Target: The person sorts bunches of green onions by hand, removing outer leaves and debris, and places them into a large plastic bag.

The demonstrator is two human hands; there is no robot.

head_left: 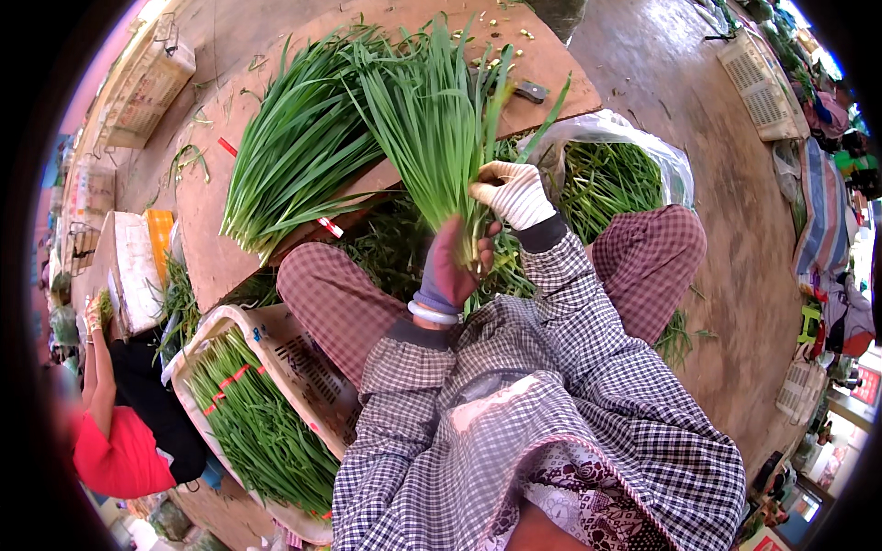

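My left hand (pixel 448 268), in a purple-grey glove, is closed around the lower stems of a bunch of garlic chives (pixel 427 119). The long flat leaves fan upward over the board. On the right side of the bunch, my right hand (pixel 516 195), in a white knit glove, has thumb and fingers pinched on the chives. Just above those fingers a yellowish leaf is blurred. A larger pile of garlic chives (pixel 299 147) lies on the brown board (pixel 209 216), left of the held bunch.
A dark-handled knife (pixel 531 91) and trimmings lie on the board. Loose greens fill a clear plastic bag (pixel 675 161) at the right. A crate (pixel 308 367) at lower left holds bundled chives with red bands. A person in red (pixel 124 450) sits far left. White crates (pixel 763 83) stand around.
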